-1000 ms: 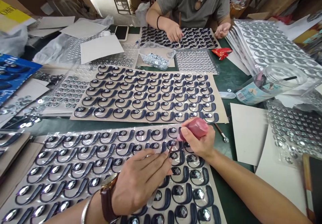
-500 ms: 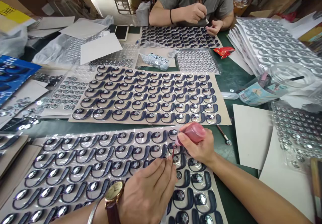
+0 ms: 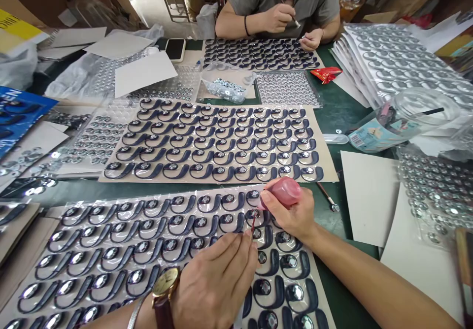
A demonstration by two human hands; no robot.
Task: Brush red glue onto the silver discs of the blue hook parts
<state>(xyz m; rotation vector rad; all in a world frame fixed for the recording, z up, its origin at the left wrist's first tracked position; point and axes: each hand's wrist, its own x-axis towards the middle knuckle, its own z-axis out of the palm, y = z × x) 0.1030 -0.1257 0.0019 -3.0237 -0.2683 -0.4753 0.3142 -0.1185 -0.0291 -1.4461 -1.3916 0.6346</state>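
Observation:
My left hand [image 3: 218, 282], with a watch on the wrist, pinches a thin red-tipped brush [image 3: 253, 222] whose tip rests by a silver disc on the near sheet of dark hook-shaped parts [image 3: 111, 250]. My right hand [image 3: 293, 213] is closed round a small pink bottle [image 3: 284, 192], tilted with its mouth toward the brush tip. Both hands hover over the right end of that sheet.
A second filled sheet [image 3: 218, 142] lies beyond. Across the table a person [image 3: 281, 4] works over a third sheet [image 3: 258, 53]. A tub of silver discs [image 3: 227, 82], a phone [image 3: 175, 48], stacked blister trays [image 3: 399, 63], a clear jar [image 3: 402, 117] and white cards [image 3: 367, 196] lie around.
My left hand drew back toward me and the brush tip settled on a disc by the bottle. The person opposite lifted both hands off their sheet.

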